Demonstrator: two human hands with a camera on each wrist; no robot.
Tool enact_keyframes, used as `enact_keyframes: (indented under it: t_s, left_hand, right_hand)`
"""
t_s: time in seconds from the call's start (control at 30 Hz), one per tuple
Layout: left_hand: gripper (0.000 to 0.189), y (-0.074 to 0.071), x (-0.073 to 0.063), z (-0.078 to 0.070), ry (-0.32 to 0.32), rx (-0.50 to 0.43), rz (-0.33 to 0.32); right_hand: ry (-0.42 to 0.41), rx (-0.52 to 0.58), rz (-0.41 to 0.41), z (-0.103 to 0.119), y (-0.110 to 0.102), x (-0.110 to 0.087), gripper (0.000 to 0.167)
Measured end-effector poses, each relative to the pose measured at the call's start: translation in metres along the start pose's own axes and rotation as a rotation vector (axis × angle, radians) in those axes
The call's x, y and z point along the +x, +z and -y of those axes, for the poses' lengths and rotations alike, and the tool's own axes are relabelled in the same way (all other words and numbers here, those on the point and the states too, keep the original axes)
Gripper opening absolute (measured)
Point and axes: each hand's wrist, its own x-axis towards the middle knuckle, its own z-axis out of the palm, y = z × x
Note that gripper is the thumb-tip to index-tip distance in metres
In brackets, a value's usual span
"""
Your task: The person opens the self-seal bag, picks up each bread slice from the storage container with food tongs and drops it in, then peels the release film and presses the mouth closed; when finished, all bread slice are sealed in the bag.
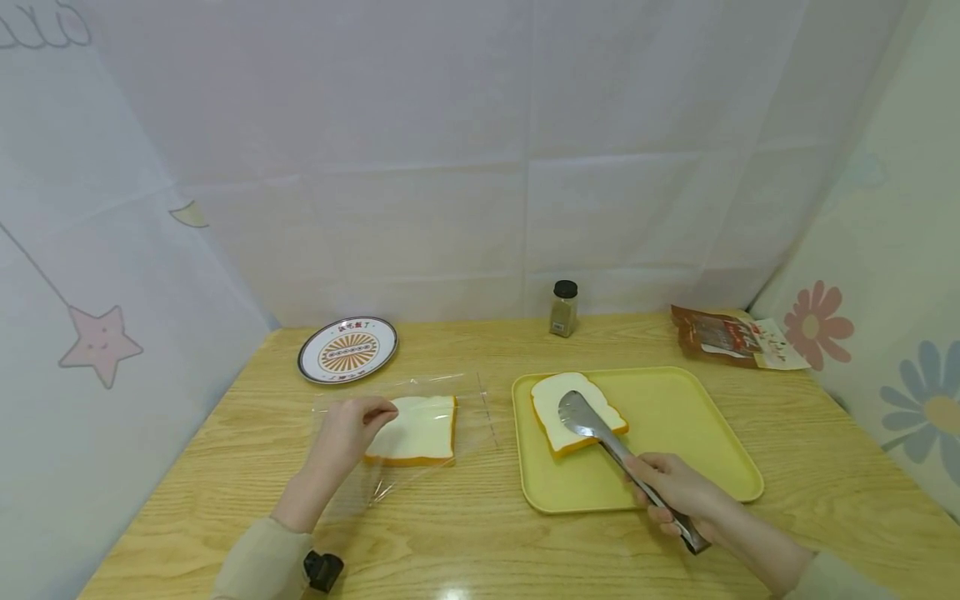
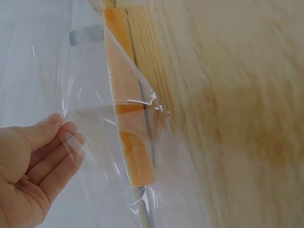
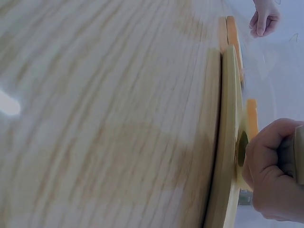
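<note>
My left hand (image 1: 347,431) pinches the upper layer of a clear plastic bag (image 1: 474,429) between thumb and fingertips, lifting it in a peak. Under that film, flat on the table, lies a white bread slice (image 1: 420,429) with an orange-brown crust, which shows edge-on (image 2: 126,85) in the left wrist view. Metal tongs (image 1: 615,450) are in my right hand (image 1: 671,487), fingers wrapped round the handles. Their broad upper blade lies over a second bread slice (image 1: 553,408) at the left of the yellow tray (image 1: 697,433); the lower blade is hidden.
A round patterned plate (image 1: 348,350) sits at the back left. Behind the tray stands a small black-capped seasoning jar (image 1: 564,308). A brown and white food packet (image 1: 738,337) lies at the back right. White cloth (image 1: 420,242) hangs along the table's rear edge.
</note>
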Motion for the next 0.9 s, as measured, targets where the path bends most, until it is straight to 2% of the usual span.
enact_keyframes:
  t_s: [0.3, 0.57, 0.73, 0.9]
  left_hand:
    - [0.005, 0.002, 0.001, 0.004, 0.02, 0.007, -0.02]
    - [0.005, 0.001, 0.0, 0.005, 0.013, -0.008, -0.004]
    - [0.006, -0.002, -0.001, 0.003, 0.006, -0.016, 0.017]
    - [0.007, -0.003, -0.001, 0.002, 0.016, -0.017, 0.02]
  right_hand:
    - [0.038, -0.019, -0.005, 0.001, -0.021, -0.007, 0.047]
    - [-0.089, -0.132, 0.051, 0.01, -0.043, -0.006, 0.04]
    - [-0.136, -0.218, 0.077, 0.026, -0.054, -0.001, 0.041]
    - [-0.166, -0.332, 0.103, 0.04, -0.056, 0.007, 0.045]
